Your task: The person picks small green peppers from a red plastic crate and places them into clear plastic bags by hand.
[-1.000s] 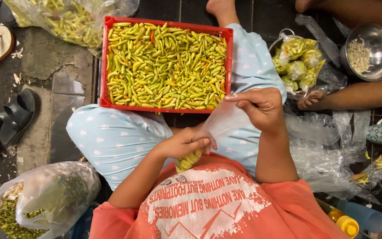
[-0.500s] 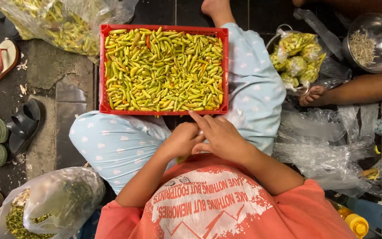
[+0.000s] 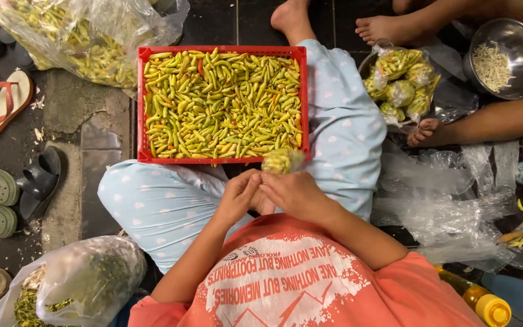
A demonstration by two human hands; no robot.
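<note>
While both the left hand (image 3: 237, 197) and right hand (image 3: 295, 194) pinch the neck of a small filled chilli bag (image 3: 282, 161), it sits just near of the red tray (image 3: 141, 109), keeping refills within reach.

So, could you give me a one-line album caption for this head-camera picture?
Both hands pinch a small filled bag of chillies beside a red tray of green chillies.

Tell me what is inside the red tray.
The red tray is heaped with small green and yellow chillies, a few orange-red. They cover its floor, so nothing beneath them shows.
</note>
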